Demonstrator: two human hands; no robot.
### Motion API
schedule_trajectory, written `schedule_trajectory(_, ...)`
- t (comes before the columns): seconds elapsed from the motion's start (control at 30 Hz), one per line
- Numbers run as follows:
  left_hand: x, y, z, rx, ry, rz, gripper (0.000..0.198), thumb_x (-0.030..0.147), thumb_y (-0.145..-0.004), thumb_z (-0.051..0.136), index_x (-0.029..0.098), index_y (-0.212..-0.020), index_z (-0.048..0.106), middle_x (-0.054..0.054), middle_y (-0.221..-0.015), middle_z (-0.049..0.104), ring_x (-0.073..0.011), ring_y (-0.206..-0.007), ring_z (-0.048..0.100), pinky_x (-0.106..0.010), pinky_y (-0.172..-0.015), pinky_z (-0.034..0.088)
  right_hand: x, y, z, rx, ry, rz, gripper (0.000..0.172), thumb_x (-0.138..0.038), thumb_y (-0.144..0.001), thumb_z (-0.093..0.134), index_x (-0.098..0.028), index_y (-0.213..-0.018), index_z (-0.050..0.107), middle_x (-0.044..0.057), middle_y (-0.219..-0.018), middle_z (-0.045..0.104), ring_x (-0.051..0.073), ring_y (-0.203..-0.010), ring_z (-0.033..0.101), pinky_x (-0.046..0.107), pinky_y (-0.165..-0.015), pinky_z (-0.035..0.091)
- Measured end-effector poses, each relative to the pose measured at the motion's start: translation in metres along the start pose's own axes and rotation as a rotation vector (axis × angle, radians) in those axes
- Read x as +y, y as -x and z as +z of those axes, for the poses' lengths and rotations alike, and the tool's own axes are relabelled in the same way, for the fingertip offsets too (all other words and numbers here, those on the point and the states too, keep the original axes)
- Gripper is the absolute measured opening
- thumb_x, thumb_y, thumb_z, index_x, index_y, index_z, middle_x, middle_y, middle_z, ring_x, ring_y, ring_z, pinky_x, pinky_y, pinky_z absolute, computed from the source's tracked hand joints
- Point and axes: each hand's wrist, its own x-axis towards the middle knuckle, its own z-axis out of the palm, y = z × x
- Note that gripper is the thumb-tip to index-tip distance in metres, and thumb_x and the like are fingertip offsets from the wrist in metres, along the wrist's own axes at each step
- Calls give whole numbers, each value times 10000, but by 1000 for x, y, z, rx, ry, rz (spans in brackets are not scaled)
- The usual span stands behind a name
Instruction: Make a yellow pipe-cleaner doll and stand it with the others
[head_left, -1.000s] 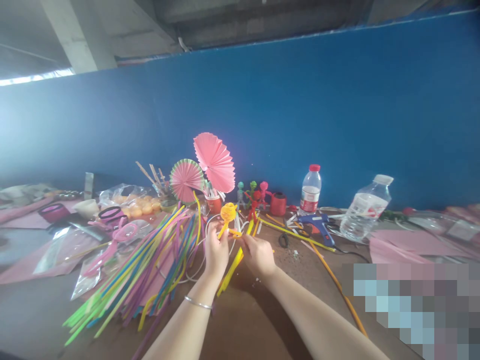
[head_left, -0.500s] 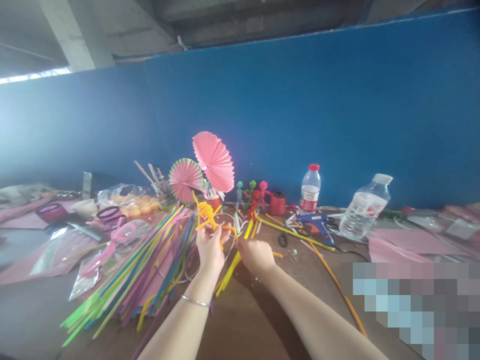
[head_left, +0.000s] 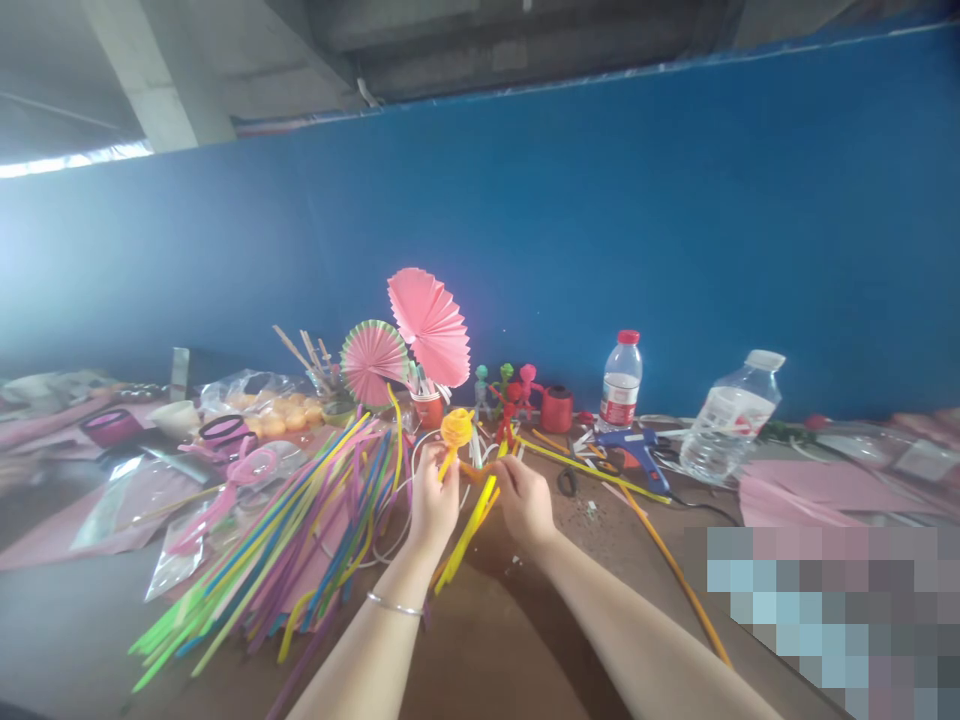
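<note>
The left hand (head_left: 436, 500) pinches a yellow pipe-cleaner doll (head_left: 457, 428), its round head poking up above the fingers. An orange pipe cleaner (head_left: 472, 470) runs between the hands, over the worktop (head_left: 480, 650), and the right hand (head_left: 527, 502) has its fingers closed on the far end. A hard tug could pull it loose or bend it crooked. Squeezing too tight might squash the doll's fuzzy curls.

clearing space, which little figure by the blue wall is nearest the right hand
The red figure, in front of the teal figure, green figure and pink figure, closest to the right hand.
</note>
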Motion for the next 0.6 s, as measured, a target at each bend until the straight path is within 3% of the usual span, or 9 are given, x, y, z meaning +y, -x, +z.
schedule_trajectory(0.1,2,-2,3,10,261,-172,203,262,-712,588,188,-857,466,-5,-807,537,-153,-724,613,-338,-707,499,4,-4,3,-85,112,105,359,-380,-889,295,-229,-767,597,-24,-622,610,121,-576,549,192,-486,291)
schedule_trajectory(0.23,6,-1,7,90,519,-329,282,245,-670,623,206,-775,365,44,-785,500,-133,-646,632,-356,-655,524,0,-3,8,-258,379,-8,277,-316,-869,367,-227,-765,607,14,-696,656,152,-610,590,222,-512,308)
schedule_trajectory(0.37,8,2,7,47,363,-199,236,248,-697,605,216,-844,423,19,-825,508,-152,-707,639,-362,-678,532,-10,2,6,-297,447,-146,241,-305,-867,390,-195,-776,584,35,-719,653,144,-628,598,222,-534,325)
schedule_trajectory(0.6,1,6,0,-45,-87,47,81,222,-753,538,211,-827,506,-61,-859,587,-203,-838,612,-333,-733,495,-4,4,3,-61,179,-274,218,-255,-848,404,-174,-772,592,20,-684,620,102,-617,548,186,-575,318)
